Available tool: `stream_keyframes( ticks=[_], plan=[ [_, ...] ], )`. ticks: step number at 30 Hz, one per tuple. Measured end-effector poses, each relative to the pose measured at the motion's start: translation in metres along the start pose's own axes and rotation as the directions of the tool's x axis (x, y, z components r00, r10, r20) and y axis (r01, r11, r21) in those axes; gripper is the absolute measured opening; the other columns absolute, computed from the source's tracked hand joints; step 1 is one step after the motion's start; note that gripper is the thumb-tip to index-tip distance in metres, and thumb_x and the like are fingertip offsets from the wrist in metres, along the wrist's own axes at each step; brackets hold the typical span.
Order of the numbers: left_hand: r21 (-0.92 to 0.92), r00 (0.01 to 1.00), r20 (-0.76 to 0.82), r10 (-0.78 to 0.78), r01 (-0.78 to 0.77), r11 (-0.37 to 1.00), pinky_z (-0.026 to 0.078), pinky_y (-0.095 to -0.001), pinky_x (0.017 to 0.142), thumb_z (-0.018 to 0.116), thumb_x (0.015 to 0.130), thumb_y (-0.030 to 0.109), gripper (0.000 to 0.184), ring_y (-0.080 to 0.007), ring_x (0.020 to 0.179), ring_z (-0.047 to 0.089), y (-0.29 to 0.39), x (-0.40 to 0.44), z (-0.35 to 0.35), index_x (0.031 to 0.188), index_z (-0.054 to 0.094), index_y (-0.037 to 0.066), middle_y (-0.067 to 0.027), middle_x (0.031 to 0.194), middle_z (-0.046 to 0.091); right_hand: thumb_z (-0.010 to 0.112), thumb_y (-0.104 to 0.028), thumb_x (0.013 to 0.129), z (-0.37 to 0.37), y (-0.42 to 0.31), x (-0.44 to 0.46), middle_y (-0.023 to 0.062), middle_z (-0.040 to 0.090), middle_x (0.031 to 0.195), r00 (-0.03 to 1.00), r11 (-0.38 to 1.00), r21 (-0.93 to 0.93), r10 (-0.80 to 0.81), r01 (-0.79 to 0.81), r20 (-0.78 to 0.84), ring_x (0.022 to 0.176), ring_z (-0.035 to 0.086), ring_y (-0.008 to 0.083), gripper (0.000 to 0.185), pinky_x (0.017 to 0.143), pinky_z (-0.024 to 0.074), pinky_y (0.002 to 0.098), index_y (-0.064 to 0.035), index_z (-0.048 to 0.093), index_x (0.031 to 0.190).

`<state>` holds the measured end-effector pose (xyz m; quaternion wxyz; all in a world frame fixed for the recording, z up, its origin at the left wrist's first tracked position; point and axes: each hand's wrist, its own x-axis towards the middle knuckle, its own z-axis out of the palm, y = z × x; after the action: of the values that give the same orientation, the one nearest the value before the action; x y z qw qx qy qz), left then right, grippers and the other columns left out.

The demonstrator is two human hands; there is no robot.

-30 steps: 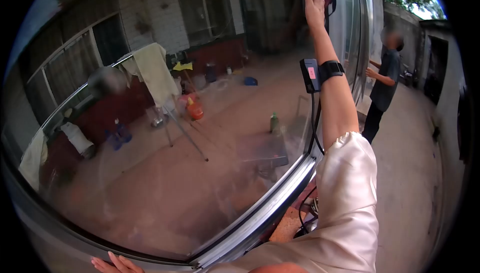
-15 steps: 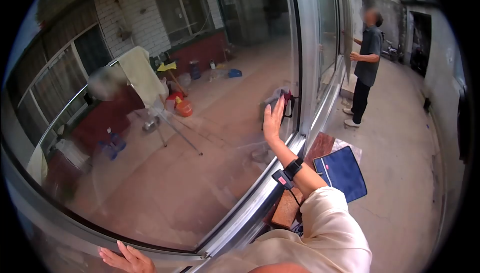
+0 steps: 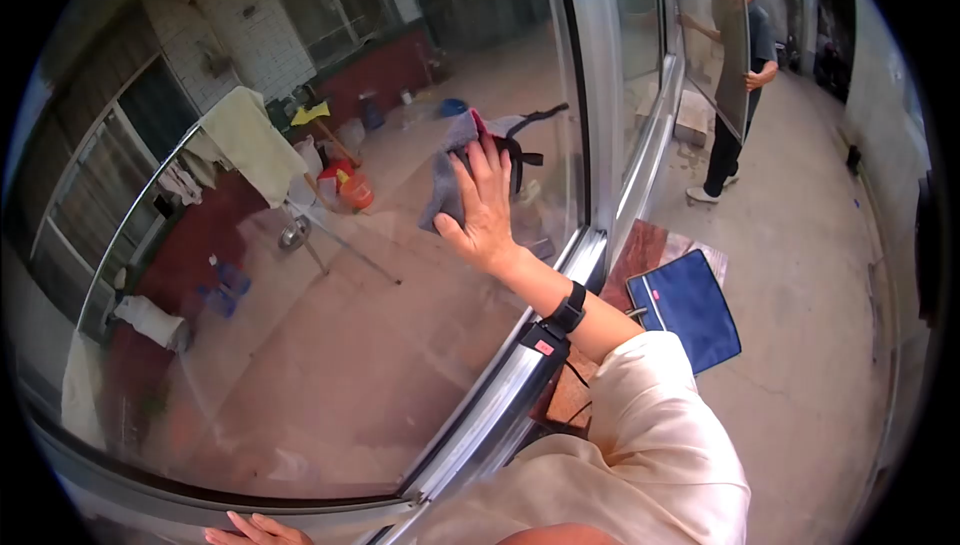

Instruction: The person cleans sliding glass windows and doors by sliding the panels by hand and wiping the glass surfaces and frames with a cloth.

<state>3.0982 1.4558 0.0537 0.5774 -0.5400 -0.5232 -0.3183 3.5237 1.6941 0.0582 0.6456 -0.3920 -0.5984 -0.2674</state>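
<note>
My right hand (image 3: 486,213) lies against the large glass pane (image 3: 330,375), pressing a grey cleaning cloth (image 3: 446,185) flat under its fingers. The cloth has a pink-red patch, and dark straps trail from it to the upper right. At the bottom left my left hand (image 3: 260,532) rests by the lower metal window frame (image 3: 330,513), fingers stretched out and apart, nothing visible in it; its lower part is cut off by the view's edge. A black band with a small box (image 3: 562,317) sits on my right wrist.
Right of me, a blue flat case (image 3: 690,310) lies on a reddish board (image 3: 640,250), with a brick (image 3: 568,400) nearby. Farther along the passage a person (image 3: 757,55) holds a large panel (image 3: 733,75). Behind the glass show a draped rack (image 3: 250,145) and an orange bucket (image 3: 355,191).
My right hand has slid the cloth left and up across the glass, away from the frame's edge. My left hand sits lower in view. The person's panel now shows broadside.
</note>
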Motion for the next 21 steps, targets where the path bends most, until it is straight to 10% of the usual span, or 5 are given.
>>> stream_keyframes(
  ticks=[7,15,21],
  plan=[
    [0.027,0.995,0.077,-0.067,0.065,0.998,0.022,-0.0603,0.103,0.047,0.093,0.021,0.037,-0.0468,0.131,0.024,0.004,-0.005,-0.004,0.128,0.048,0.009,-0.0282,0.142,0.024,0.038,-0.048,0.092,-0.015,0.124,0.058,0.0183,0.022,0.145,0.956,0.969,-0.026,0.238,-0.246,-0.169,0.133,0.021,0.0372,0.066,0.107,0.0147,0.0468,-0.0031,0.028,0.139],
    [0.040,0.998,-0.025,0.062,-0.061,0.997,0.022,-0.0478,0.109,0.041,0.097,0.017,0.036,-0.0349,0.134,0.024,0.006,0.006,-0.003,0.130,0.047,0.007,-0.0182,0.145,0.025,0.032,-0.052,0.093,-0.020,0.230,0.002,0.0145,0.019,0.148,0.799,0.813,-0.034,0.562,-0.581,-0.216,0.136,0.019,0.0306,0.070,0.109,0.0165,0.0428,-0.0031,0.022,0.142],
    [-0.053,0.994,-0.048,0.098,-0.101,0.994,0.024,-0.0473,0.108,0.045,0.095,0.014,0.035,-0.0358,0.133,0.026,-0.003,0.001,0.004,0.129,0.049,0.006,-0.0199,0.145,0.024,0.026,-0.055,0.093,0.005,0.141,-0.171,0.0190,0.013,0.149,0.403,0.414,0.028,0.899,-0.910,-0.174,0.138,0.014,0.0320,0.077,0.111,0.0126,0.0392,0.0024,0.015,0.142]
  ],
)
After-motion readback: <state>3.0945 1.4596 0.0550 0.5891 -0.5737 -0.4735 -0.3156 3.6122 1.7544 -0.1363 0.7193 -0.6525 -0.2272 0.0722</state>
